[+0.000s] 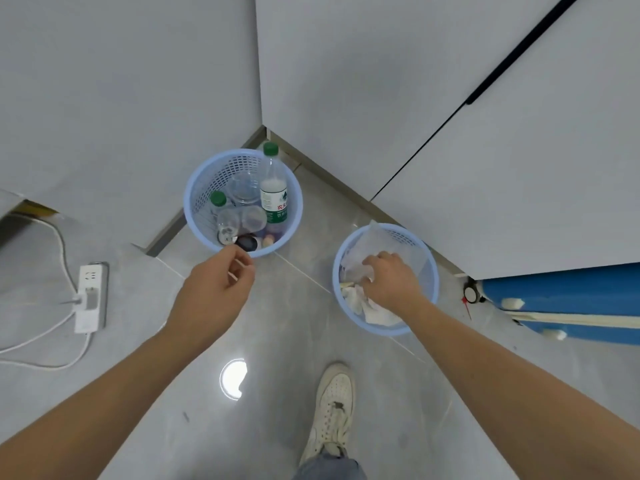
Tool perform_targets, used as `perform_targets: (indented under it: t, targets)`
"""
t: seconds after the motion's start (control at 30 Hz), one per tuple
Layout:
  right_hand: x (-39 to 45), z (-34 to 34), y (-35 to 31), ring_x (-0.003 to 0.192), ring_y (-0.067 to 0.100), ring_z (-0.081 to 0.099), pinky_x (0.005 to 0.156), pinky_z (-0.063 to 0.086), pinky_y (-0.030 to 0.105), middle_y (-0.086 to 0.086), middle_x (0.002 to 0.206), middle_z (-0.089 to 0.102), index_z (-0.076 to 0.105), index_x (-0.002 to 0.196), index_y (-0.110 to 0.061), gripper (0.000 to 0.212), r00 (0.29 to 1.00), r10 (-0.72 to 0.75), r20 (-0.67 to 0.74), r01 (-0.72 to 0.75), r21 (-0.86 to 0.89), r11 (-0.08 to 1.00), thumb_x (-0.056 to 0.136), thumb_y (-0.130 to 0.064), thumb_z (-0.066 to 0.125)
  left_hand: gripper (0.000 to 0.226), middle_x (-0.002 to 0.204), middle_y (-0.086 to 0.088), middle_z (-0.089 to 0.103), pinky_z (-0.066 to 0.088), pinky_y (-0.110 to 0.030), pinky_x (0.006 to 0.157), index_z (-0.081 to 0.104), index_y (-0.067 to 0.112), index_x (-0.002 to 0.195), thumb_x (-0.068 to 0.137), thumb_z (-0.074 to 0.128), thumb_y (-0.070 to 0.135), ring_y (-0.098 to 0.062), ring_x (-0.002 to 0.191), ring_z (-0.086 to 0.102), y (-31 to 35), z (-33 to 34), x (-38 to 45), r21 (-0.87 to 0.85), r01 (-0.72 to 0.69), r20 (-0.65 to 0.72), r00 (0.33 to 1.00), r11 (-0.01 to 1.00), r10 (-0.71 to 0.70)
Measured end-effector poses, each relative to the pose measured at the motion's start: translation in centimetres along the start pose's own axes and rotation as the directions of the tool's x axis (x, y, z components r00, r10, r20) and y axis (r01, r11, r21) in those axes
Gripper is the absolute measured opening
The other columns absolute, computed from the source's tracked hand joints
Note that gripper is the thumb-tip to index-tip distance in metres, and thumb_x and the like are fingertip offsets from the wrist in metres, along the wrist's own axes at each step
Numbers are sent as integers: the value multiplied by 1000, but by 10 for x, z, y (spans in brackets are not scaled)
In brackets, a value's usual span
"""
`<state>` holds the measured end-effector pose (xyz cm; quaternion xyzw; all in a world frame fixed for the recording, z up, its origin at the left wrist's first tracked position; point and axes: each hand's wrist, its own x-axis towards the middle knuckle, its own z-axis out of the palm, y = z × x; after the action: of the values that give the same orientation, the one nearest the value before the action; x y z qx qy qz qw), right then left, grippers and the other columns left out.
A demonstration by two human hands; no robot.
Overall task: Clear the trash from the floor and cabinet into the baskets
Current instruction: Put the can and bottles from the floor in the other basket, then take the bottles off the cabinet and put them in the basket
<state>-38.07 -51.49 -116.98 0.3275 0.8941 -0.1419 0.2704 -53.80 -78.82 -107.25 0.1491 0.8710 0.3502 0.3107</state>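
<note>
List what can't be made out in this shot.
- Head view: what the right hand grips, if anything; its fingers sink into the paper in the right basket.
- Left basket bottom: dark items, too small.
- Blue case: cut by right edge.
</note>
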Motion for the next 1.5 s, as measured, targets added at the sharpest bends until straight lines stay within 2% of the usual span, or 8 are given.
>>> perform_targets:
  t: [0.3,0.43,0.57,0.77,0.9,1.17,1.33,1.5]
  targets:
    - [-157,-131,-145,116,19,61,99,49,40,0,125,67,63,132,-24,40,960,-219,-175,265,314,912,93,-33,64,3,82,7,65,56,-41,73,61,31,95,94,62,33,-15,73,64,45,-147,-87,52,-94,-33,995,994,96]
    - [-257,-197,-241,104,20,65,91,54,44,-4,113,71,67,116,-24,29,924,-324,-201,376,337,863,92,-40,66,17,87,9,68,52,-35,73,60,32,103,92,63,46,-12,78,65,64,-253,-170,147,-112,-18,993,983,116]
    - [-372,-257,-338,106,15,65,94,53,38,-7,114,70,66,125,-25,36,870,-441,-222,491,303,817,93,-43,66,22,84,17,65,53,-34,74,57,34,110,93,59,50,-5,76,64,76,-382,-271,263,-125,-31,990,957,137]
    - [-543,-339,-482,96,11,67,90,55,36,-11,102,70,68,119,-30,34,792,-559,-246,611,331,719,90,-46,69,28,87,17,65,54,-35,77,56,37,113,92,58,55,-4,76,64,79,-578,-459,270,-65,-225,966,961,128]
    - [-601,-369,-579,97,4,65,87,55,32,-17,99,68,69,114,-36,48,701,-675,-231,710,315,630,77,-65,57,27,88,20,65,54,-34,77,56,40,113,92,56,57,0,80,64,64,-674,-533,245,10,-400,912,969,92]
    - [-528,-395,-689,94,4,58,87,53,31,-13,108,63,63,118,-32,31,604,-787,-121,796,132,591,92,-49,63,20,89,18,67,52,-31,73,57,38,110,93,61,48,1,78,63,16,-733,-468,124,107,-518,855,987,-28]
    - [-410,-390,-724,95,16,63,84,53,36,-7,112,63,61,113,-29,27,677,-719,-158,736,170,656,91,-44,64,22,94,16,66,54,-34,75,55,40,111,92,60,50,-2,77,65,-9,-723,-372,85,200,-494,859,976,-133]
    - [-283,-391,-758,100,28,63,74,49,36,3,123,54,57,124,-25,39,737,-651,-184,668,52,742,91,-44,63,34,106,12,65,52,-35,74,53,37,123,93,57,51,-10,84,64,-36,-737,-258,91,267,-512,839,959,-185]
